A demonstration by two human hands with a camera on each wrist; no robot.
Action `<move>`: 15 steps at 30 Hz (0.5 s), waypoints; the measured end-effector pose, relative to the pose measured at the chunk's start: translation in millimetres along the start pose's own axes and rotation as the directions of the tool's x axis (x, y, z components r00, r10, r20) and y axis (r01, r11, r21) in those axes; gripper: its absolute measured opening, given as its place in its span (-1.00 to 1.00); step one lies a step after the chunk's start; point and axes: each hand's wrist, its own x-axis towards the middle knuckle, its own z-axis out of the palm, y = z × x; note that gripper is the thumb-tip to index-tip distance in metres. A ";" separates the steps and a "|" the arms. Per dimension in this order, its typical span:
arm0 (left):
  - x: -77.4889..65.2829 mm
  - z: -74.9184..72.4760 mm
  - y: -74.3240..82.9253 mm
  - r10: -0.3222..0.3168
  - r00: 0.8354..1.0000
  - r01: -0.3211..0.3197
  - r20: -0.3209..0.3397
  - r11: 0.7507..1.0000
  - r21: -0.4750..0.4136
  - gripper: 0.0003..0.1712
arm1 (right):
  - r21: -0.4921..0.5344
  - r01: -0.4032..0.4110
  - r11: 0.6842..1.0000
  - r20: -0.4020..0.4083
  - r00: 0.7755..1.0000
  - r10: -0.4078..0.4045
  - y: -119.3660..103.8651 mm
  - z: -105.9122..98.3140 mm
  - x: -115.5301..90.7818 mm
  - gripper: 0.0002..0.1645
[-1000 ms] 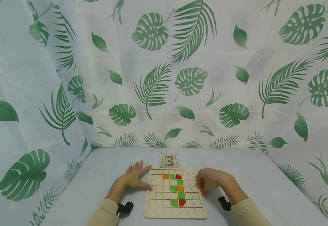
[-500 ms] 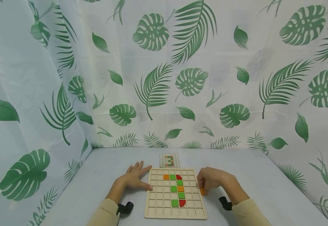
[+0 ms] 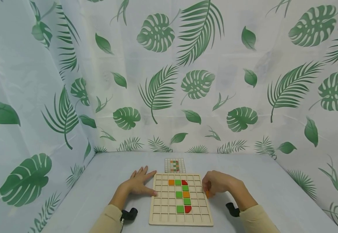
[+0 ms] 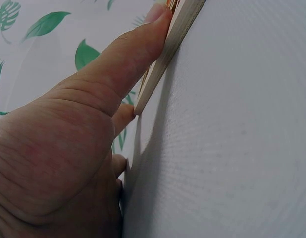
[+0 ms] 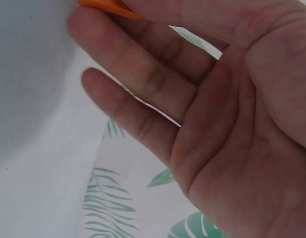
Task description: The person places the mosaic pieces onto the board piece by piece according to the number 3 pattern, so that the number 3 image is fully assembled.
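Note:
A wooden grid board [image 3: 180,223] lies on the table, with orange and green square tiles and red quarter-round tiles in some of its cells. My left hand [image 3: 140,183] is spread flat at the board's left side. Its thumb rests on the board's edge, and in the left wrist view a finger also touches the corner. Beside the board's right edge, my right hand [image 3: 219,183] pinches an orange tile [image 3: 207,194]. The right wrist view shows only part of this orange tile [image 5: 111,6] between thumb and fingers; its full shape is hidden.
A small printed card [image 3: 167,165] with a coloured grid pattern lies just behind the board. The white table [image 3: 110,168] meets a leaf-printed curtain [image 3: 163,97] at the back and sides. Black cameras [image 3: 129,214] are strapped to both wrists.
My right hand has shifted very slightly, and the orange tile sits a little higher in the head view, with less of it showing. The left hand and board stay still.

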 end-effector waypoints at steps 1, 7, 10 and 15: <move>0.1 0.0 0.0 0.000 1.000 0.000 0.001 1.000 -0.001 0.26 | 0.005 0.008 1.000 -0.012 1.000 -0.008 0.0 -0.1 0.3 -0.62; 1.1 0.7 -0.3 -0.006 1.000 0.006 0.005 1.000 -0.002 0.27 | 0.040 0.142 0.989 -0.077 0.987 -0.139 0.0 -4.2 2.0 -0.70; 1.5 0.6 -0.4 -0.007 1.000 0.007 0.004 1.000 -0.004 0.26 | 0.043 0.212 0.976 -0.107 0.973 -0.206 -0.6 -7.2 3.3 -0.80; 1.6 0.1 -0.1 -0.006 1.000 0.006 0.003 1.000 -0.005 0.27 | 0.029 0.238 0.971 -0.162 0.959 -0.231 -2.0 -8.2 5.4 -0.84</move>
